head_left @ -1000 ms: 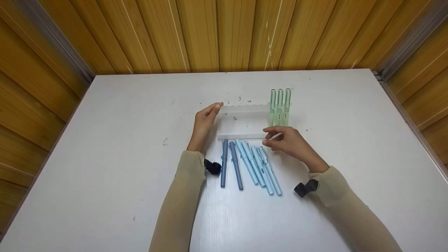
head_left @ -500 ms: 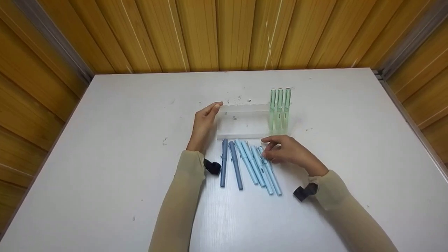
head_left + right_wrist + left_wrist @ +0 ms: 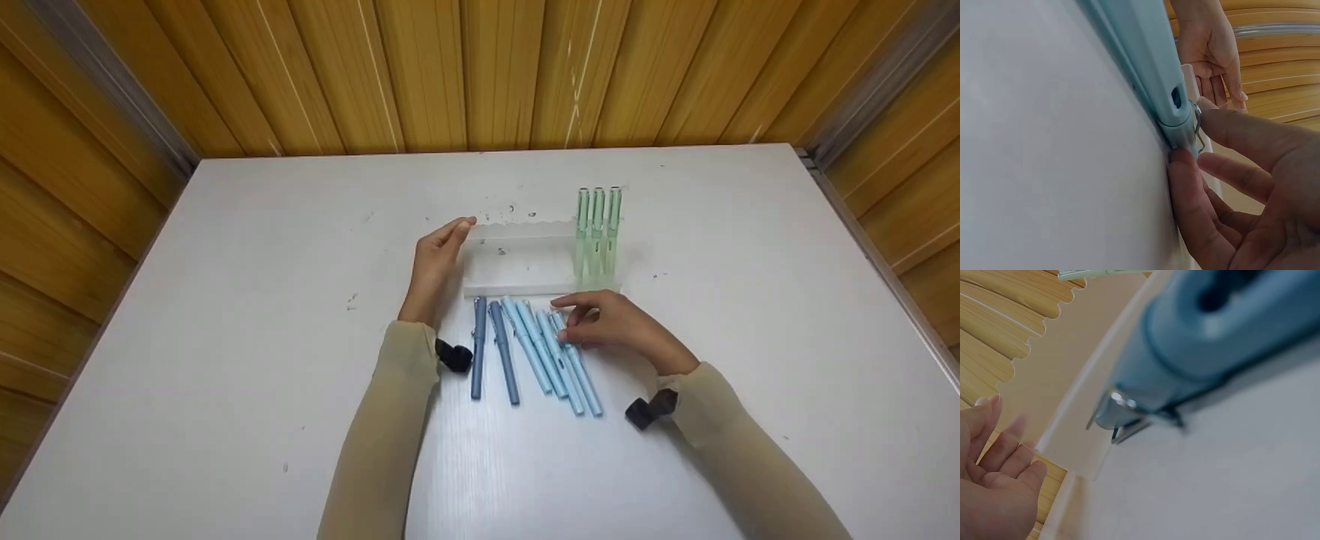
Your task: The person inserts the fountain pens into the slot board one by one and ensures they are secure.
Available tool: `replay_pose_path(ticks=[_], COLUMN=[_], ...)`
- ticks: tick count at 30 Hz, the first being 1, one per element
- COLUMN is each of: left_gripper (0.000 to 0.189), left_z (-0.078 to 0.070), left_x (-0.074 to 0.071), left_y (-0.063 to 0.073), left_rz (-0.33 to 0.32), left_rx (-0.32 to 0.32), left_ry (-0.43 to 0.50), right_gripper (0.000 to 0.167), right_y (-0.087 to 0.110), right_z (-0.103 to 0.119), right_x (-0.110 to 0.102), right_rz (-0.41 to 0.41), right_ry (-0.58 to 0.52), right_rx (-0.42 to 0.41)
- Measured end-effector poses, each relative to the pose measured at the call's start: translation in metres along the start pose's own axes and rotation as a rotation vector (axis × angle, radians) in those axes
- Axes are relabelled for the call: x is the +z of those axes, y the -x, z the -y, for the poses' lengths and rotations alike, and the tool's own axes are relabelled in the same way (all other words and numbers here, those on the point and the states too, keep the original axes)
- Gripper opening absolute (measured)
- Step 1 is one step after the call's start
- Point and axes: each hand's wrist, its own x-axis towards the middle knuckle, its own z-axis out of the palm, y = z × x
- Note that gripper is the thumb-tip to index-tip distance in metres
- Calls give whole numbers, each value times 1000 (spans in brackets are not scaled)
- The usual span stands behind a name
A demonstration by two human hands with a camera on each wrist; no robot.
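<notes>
A clear plastic pen stand (image 3: pixel 517 290) with a scalloped back panel stands mid-table. My left hand (image 3: pixel 435 262) pinches its upper left corner; in the left wrist view some fingers show through the panel. Three green capped pens (image 3: pixel 598 214) stand upright in its right end. Below the stand lie several light blue pens (image 3: pixel 536 352) and two dark blue pens (image 3: pixel 478 360). My right hand (image 3: pixel 619 326) pinches the cap end of the rightmost light blue pen (image 3: pixel 1151 62), thumb on one side and fingers by the metal clip. That pen lies along the table.
The white table (image 3: pixel 225 337) ends at a corrugated wood-look wall (image 3: pixel 495 75) behind and at both sides. A dark blue pen (image 3: pixel 1185 354) looms close to the left wrist camera (image 3: pixel 454 357). Small dark marks dot the tabletop.
My right hand has moved down from the stand's front edge to the rightmost light blue pen, and its fingers have closed in on the cap. My left hand stays on the stand.
</notes>
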Motion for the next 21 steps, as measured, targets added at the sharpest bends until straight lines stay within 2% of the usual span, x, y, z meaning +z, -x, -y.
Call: replay_pose_path(ticks=[8,21], left_gripper=[40,41], left_z=[1,0], left_x=[0,0], left_y=[0,1], left_rz=[10,11], left_rx=[-14,-9], left_ry=[16,13], right_gripper=[45,39], right_y=[1,-1], right_z=[0,-1], right_x=[-1,0], right_rz=[0,16], right_ry=[33,-2], right_rx=[-7,18])
